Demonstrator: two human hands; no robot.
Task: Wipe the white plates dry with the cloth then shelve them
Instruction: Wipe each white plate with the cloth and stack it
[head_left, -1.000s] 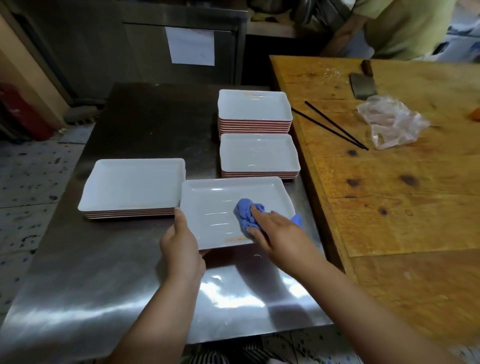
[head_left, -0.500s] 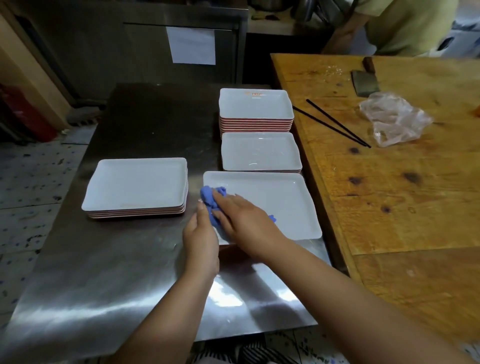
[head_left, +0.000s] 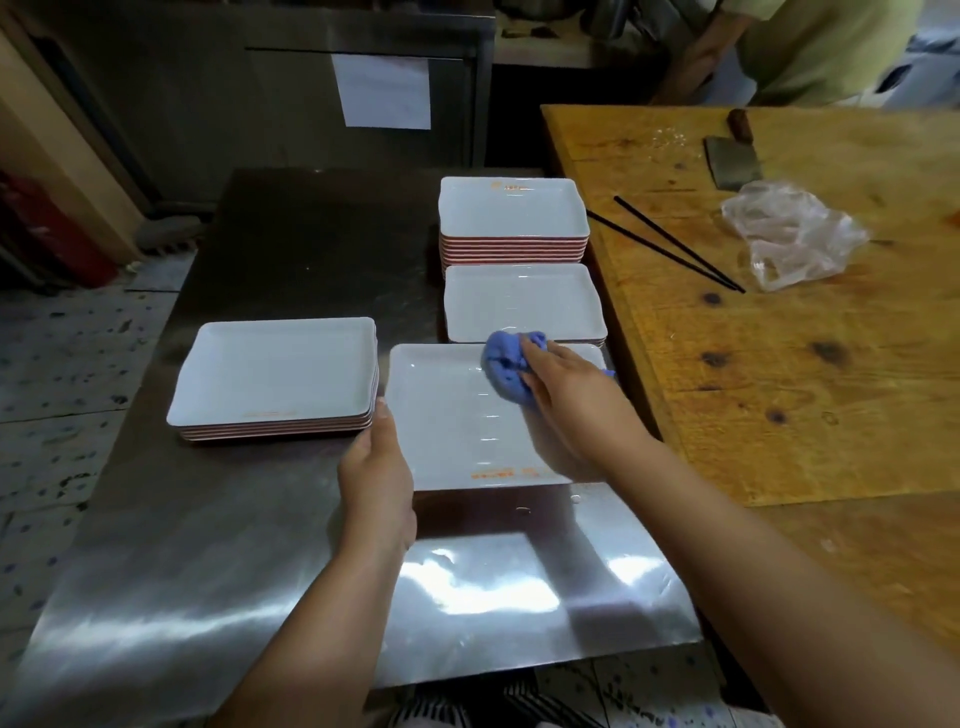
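While plate stacks (head_left: 522, 299) crowd it, right hand (head_left: 566, 384) presses cloth (head_left: 504, 366), left hand (head_left: 376, 467) holds plate (head_left: 457, 426).

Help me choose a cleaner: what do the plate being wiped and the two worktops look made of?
Plate: glossy white, ceramic or melamine; cannot tell which. Near worktop: brushed stainless steel, mirror-like glare. Right table: bare wood, visible grain and dark knots.
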